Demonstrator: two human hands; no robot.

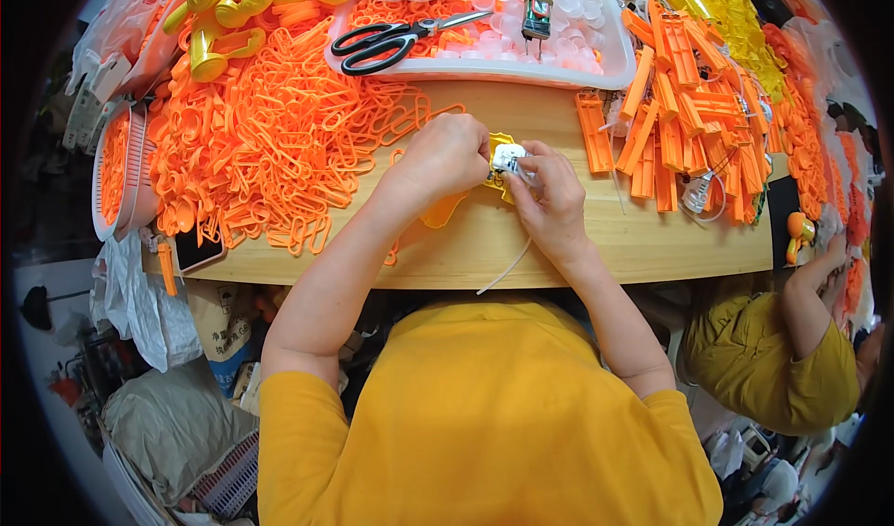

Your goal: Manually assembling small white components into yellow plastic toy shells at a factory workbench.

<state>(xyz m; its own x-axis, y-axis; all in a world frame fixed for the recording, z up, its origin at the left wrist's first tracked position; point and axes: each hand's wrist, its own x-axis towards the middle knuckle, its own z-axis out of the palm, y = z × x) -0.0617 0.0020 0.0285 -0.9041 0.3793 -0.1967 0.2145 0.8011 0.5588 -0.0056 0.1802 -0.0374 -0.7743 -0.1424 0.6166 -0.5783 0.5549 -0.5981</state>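
A small, bright yellow shell (pixel 497 182) shows above and below a white part (pixel 507 156) with dark marks on its face, at the middle of the table (pixel 670 247). Fingers of the right hand (pixel 553 195) pinch the white part from its right side. The left hand (pixel 445 156) curls at the shell's left edge, fingertips hidden from me; I can't tell whether they grip it.

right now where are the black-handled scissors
The scissors lie near the top of the head view, left of centre, across the left part of the white tray, over orange pieces.
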